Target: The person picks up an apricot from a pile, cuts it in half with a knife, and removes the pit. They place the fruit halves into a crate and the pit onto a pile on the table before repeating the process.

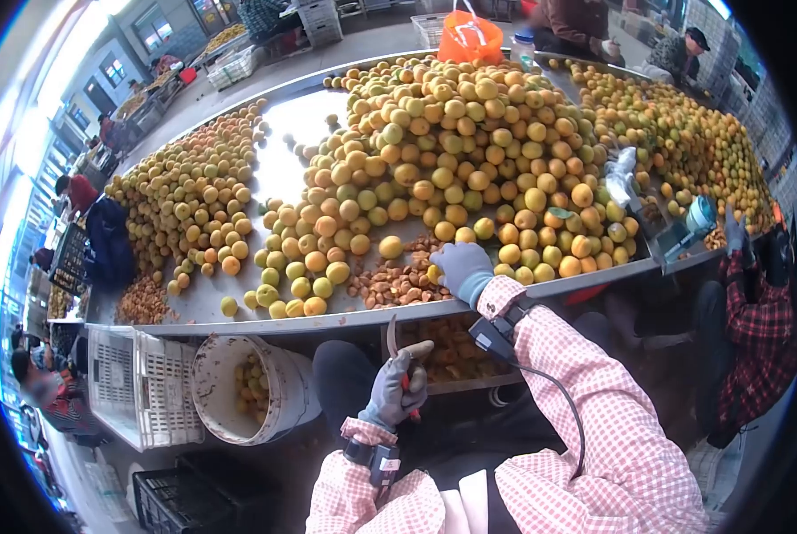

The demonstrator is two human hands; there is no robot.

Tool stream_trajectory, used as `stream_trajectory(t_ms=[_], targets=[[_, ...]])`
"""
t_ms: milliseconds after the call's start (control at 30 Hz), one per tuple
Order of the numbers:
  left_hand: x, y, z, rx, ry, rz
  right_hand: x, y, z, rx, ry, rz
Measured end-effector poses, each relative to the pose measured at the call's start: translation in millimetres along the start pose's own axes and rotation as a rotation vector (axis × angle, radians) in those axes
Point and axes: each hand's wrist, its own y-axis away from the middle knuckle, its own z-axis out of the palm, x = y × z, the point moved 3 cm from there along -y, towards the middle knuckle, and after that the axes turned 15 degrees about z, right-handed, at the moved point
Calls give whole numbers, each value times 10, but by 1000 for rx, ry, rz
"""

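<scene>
My right hand (463,270), in a grey glove, reaches over the table's front edge. Its fingers are curled at a yellow apricot (434,274), partly hidden by the glove. Beside it lies a pile of brown apricot pits (400,283). My left hand (397,392), also gloved, is below the edge, closed around the red handle of a knife (392,336) whose curved blade points up. A big heap of apricots (479,133) covers the table behind my right hand. Under the edge, a container of cut fruit (456,351) is partly hidden.
The metal table (283,160) carries another apricot heap (194,187) at left. A white bucket (274,392) with apricots and white crates (140,387) stand at front left. An orange bag (470,37) and jar (522,49) sit behind. At right, a co-worker in a plaid sleeve (759,307) works close by.
</scene>
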Motion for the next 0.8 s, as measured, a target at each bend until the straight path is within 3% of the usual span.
stream_trajectory(t_ms=[167,267,367,467,533,667,700,733,767,800], targets=[[22,-65,-36,47,-36,1,-2,-71,85,88,50,-7],[-9,-108,17,4,-36,1,41,7,79,186,-26,-139],[-20,-99,42,-6,-98,30,73,284,-327,304,-433,-170],[-32,-91,2,-9,-110,37,155,810,-605,61,-783,-53],[-37,-92,19,-22,-101,42,224,1139,-560,-131,-619,-100],[-73,-109,81,-29,-192,66,333,1678,-98,-64,-862,79],[-73,-88,130,-52,-209,80,317,1816,8,-216,-983,298],[-82,-63,181,-73,-225,91,260,1922,364,-629,-1493,512],[-109,-48,227,-78,-168,59,179,2048,345,-841,-1566,598],[-135,-46,281,-89,-175,58,136,2181,496,-960,-1538,284]])
